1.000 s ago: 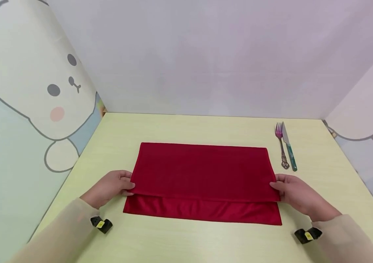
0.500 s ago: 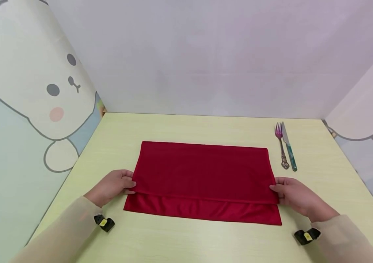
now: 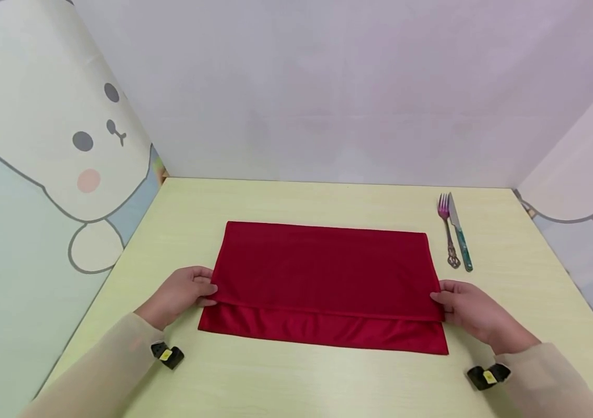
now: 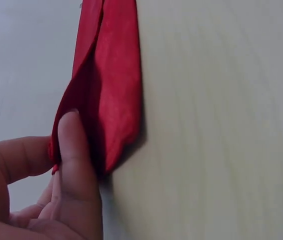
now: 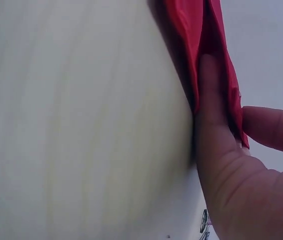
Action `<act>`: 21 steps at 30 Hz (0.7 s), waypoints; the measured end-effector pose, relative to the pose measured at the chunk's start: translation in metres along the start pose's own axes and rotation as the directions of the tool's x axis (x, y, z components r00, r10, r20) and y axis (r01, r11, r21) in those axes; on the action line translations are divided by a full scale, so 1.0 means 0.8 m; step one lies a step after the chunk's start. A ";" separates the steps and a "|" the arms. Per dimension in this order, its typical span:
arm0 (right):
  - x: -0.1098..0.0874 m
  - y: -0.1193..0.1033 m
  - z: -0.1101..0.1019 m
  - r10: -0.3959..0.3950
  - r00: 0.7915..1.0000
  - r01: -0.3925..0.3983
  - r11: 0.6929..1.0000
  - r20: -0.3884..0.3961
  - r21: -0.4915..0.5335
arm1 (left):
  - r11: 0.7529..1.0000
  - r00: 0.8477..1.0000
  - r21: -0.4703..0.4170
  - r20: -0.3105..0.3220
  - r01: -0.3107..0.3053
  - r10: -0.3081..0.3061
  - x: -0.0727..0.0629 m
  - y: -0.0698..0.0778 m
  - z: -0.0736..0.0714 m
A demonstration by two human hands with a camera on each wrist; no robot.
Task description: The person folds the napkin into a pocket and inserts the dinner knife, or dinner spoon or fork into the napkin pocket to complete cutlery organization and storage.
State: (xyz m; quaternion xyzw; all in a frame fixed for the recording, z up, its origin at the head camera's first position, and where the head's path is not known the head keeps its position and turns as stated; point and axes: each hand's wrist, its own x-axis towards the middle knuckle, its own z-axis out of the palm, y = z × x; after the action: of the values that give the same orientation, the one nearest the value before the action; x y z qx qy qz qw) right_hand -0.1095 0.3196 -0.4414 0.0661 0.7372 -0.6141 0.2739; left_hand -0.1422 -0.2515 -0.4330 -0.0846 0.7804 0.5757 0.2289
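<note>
Though partly hidden, left grip (image 3: 178, 293) and right grip (image 3: 474, 309) pinched on red cloth (image 3: 327, 270), seemingly flap edges, table (image 3: 327, 383) around.

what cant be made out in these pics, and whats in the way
- Head view: most of the cloth's lower layer, covered by its folded upper layer.
- Head view: some fingertips of the left hand and right hand, hidden under the cloth.
- Left wrist view: the cloth's far end, cut off by the top edge.
- Right wrist view: most of the fork and knife, cut off by the bottom edge.
</note>
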 end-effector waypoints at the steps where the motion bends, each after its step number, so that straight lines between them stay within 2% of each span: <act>1: -0.001 0.000 0.001 0.001 1.000 -0.001 1.000 -0.006 -0.003 | 1.000 1.000 -0.007 -0.001 -0.003 0.003 -0.002 0.001 0.001; 6: -0.003 -0.001 0.004 -0.010 1.000 0.010 1.000 -0.007 0.009 | 0.999 1.000 -0.030 0.011 -0.020 0.020 -0.012 -0.003 0.003; 12: -0.007 -0.002 0.005 -0.019 0.999 0.018 1.000 -0.030 -0.012 | 0.999 0.999 -0.018 0.013 -0.034 0.035 -0.019 -0.006 -0.004; 16: -0.012 -0.004 0.009 -0.007 0.999 0.005 1.000 -0.051 -0.030 | 1.000 1.000 0.009 0.004 -0.024 0.024 -0.026 -0.005 -0.005; 21: -0.020 -0.004 0.008 -0.038 0.998 0.037 0.999 -0.051 -0.032 | 0.997 0.999 0.060 -0.002 -0.039 0.039 -0.036 -0.005 -0.004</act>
State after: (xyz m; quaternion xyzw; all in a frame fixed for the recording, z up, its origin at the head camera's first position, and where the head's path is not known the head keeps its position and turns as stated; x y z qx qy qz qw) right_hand -0.0952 0.3171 -0.4315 0.0637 0.7546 -0.6057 0.2443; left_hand -0.1159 -0.2593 -0.4228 -0.0633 0.7991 0.5564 0.2189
